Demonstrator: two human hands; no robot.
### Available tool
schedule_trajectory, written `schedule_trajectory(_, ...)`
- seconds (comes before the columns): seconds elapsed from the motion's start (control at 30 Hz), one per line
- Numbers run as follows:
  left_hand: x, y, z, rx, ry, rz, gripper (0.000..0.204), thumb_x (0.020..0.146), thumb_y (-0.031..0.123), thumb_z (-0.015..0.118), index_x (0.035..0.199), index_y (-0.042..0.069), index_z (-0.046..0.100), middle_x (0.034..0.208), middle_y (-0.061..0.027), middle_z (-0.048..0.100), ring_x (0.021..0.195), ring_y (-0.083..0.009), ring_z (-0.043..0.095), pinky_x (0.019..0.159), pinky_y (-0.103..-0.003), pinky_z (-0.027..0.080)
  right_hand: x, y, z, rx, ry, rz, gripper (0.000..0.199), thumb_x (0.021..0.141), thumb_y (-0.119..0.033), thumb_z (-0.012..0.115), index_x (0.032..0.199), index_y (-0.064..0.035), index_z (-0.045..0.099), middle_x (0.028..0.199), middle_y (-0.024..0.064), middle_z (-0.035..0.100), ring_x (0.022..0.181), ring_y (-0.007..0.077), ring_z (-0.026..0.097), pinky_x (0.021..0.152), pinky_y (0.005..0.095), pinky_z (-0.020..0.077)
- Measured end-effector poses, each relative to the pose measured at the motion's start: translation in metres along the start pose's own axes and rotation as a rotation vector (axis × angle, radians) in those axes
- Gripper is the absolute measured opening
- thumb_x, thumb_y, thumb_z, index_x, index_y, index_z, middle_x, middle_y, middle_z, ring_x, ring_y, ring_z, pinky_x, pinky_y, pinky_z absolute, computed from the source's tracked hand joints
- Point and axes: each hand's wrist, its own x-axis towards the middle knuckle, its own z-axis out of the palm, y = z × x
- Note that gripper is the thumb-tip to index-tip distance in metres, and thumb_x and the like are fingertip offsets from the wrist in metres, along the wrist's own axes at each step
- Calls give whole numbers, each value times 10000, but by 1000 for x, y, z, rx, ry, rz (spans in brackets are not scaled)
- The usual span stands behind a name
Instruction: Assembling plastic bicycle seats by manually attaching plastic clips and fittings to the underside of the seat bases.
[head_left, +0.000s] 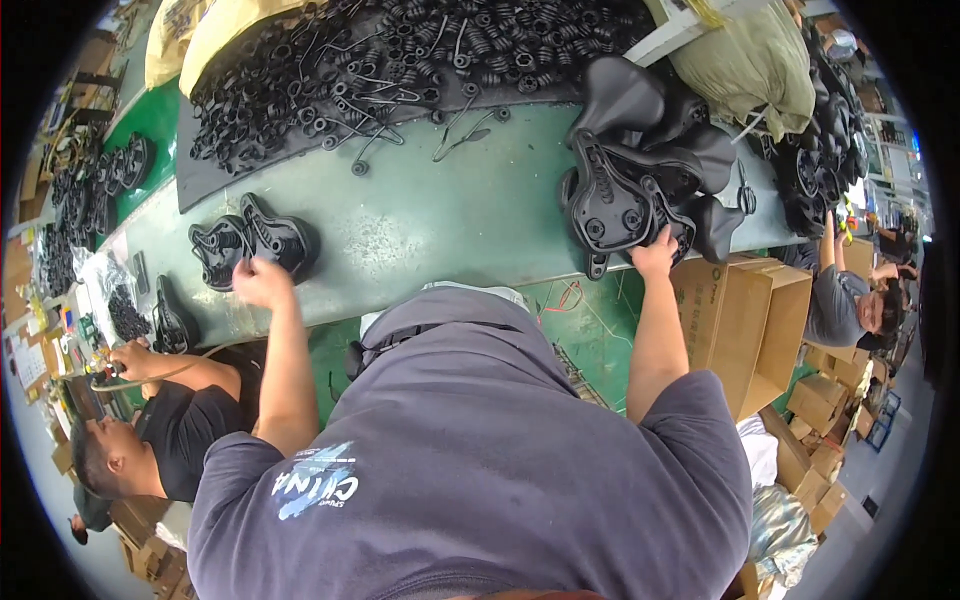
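Note:
Two black bicycle saddles (277, 238) lie underside up, side by side, on the left part of the green table. My left hand (264, 284) is at their near edge, its fingers bent in against a saddle. On the right is a heap of black saddles (610, 200), some with the underside and its round fittings showing. My right hand (655, 255) grips the near edge of one saddle in this heap, with the fingertips partly hidden against it.
Black springs and bent wire parts (400, 70) cover a dark mat across the table's far side. An open cardboard box (740, 325) stands below the table at right. One co-worker (175, 430) works at left, another (845, 300) at far right.

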Motion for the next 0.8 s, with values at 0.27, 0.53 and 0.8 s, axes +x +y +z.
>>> schedule_trajectory(0.27,-162,261,7,-440,-1542,416,594,977,492,729,1313,5,670,1292,-204,695,1191,-326,694,1014,-437,561,-49,-19,8,-10,64,-398,925,756,-171,788,1601,-135,415,1463,166,553,1336,437,554,1117,534,470)
schedule_trajectory(0.53,-283,362,-6,-223,-1998,-144,991,974,692,648,1537,-92,426,1506,-272,550,1277,-380,638,1028,-530,564,-35,-49,0,-39,33,-269,704,814,-241,794,1371,-55,406,1332,286,615,1118,501,681,958,543,578)
schedule_trajectory(0.8,-278,334,4,-529,-2098,81,958,962,628,691,1548,-76,408,1461,-237,592,1216,-361,671,1022,-527,560,-16,-50,-7,-89,-10,-392,625,892,-305,774,1323,-40,407,1218,326,689,1104,517,684,956,563,549)
